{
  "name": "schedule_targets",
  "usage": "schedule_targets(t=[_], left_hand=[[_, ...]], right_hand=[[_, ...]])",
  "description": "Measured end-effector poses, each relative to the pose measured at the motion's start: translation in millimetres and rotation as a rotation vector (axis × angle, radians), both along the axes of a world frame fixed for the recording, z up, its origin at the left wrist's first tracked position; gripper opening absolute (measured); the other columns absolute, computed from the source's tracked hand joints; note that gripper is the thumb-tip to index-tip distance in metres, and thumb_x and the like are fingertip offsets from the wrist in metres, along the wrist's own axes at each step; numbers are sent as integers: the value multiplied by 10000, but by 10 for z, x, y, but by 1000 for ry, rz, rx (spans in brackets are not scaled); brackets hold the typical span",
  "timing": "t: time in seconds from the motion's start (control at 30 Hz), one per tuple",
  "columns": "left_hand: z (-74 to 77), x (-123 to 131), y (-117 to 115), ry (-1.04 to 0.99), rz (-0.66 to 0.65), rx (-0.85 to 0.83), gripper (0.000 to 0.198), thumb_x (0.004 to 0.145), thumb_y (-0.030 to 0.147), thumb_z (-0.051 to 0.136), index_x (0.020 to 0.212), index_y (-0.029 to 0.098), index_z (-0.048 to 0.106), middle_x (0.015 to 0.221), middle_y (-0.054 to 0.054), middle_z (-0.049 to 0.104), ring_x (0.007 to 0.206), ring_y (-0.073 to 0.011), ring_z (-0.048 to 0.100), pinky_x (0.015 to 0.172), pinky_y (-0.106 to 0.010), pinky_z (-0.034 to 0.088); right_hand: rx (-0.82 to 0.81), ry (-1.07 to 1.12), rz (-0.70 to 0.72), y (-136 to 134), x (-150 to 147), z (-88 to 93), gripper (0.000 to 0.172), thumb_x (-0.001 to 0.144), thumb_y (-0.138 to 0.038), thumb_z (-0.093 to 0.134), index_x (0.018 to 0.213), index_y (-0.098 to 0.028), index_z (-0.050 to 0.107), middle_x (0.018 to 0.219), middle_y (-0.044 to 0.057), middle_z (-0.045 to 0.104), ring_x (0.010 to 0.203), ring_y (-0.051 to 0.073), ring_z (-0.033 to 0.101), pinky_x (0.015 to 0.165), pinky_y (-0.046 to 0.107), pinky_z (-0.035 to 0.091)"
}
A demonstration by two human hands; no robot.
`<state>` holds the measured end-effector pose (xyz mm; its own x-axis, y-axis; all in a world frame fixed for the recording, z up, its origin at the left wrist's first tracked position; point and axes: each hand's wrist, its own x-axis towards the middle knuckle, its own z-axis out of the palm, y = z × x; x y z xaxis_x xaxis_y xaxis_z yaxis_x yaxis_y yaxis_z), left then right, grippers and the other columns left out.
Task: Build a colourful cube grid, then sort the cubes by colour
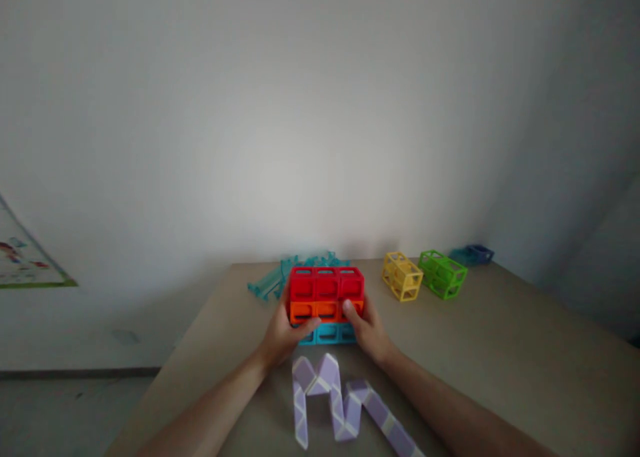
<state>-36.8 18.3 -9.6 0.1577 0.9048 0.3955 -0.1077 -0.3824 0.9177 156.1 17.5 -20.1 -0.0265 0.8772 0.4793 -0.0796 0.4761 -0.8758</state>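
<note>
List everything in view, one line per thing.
block stack: one, red over orange over blue rows, table middle
teal pieces: a pile, count unclear, behind the stack
yellow frame block: one, right of the stack
green frame block: one, beside the yellow
dark blue pieces: count unclear, far right corner
folding snake toy: one, purple and white, near edge
table: one, tan
poster: one, mostly white, left wall
left hand: gripping the stack's left end
right hand: gripping its right end

Both forearms are bare along their whole visible length, near edge to wrists. The left hand (283, 336) and right hand (371, 330) are bare as well; finer detail is blurred.
</note>
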Motion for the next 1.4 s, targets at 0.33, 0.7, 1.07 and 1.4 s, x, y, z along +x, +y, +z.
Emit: schedule_targets(t=[0.33,0.7,1.07,1.4], left_hand=[[-94,-3,11,38,-225,-110,820,658,247,822,1362,228,401,1305,-137,589,1156,-300,593,995,-483,467],[-85,-37,13,109,-253,-92,822,661,281,821,1365,232,399,1324,-134,571,1168,-293,577,1013,-475,445],[27,-354,49,1,-144,200,640,675,686,665,1053,179,570,916,-52,561,743,-148,509,631,-245,406],[367,-342,-240,579,-929,-248,608,559,603,796,964,160,693,858,-64,675,719,-204,571,635,-300,448]], right_hand=[[-94,80,-5,-87,-85,41,416,863,-427,621,1228,-241,547,1036,48,723,1077,223,643,998,422,478],[-60,42,-2,-75,-61,28,417,855,-409,629,1219,-225,541,1028,56,725,1016,230,668,945,424,519],[-34,131,-236,-51,94,170,426,804,-466,653,1145,-214,614,1005,69,729,866,225,698,835,403,564],[-39,128,-598,209,370,106,528,876,-492,514,1273,-147,557,1221,127,653,1120,243,619,978,418,481]])
